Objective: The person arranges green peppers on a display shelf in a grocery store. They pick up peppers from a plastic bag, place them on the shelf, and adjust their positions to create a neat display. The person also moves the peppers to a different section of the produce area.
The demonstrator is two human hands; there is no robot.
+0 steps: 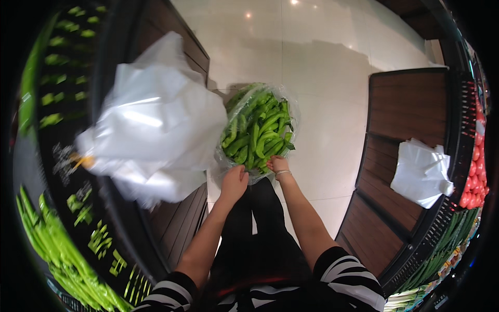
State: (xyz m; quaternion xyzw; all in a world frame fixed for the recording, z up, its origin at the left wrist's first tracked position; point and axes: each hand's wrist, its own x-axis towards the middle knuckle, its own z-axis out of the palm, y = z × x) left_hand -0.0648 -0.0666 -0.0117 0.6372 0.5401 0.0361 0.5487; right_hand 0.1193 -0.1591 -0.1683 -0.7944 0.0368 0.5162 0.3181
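Note:
A large clear plastic bag (293, 113) full of long green peppers (259, 134) stands on the floor in front of my legs, its mouth open toward me. My left hand (235, 181) is closed at the near left part of the bag's rim and appears to pinch the plastic. At the near right side, my right hand (278, 163) has its fingers curled in against the lowest peppers. Whether those fingers hold a pepper, the film or nothing is hidden. A bracelet circles the right wrist.
A bundle of white plastic bags (156, 117) hangs from the left produce stand, close to the pepper bag. Another bag bundle (421, 171) hangs on the right stand's brown panelled side (405, 109). Green peppers (66, 253) fill the left stand; tomatoes (473, 179) lie on the right. Pale tiles (327, 78) cover the floor.

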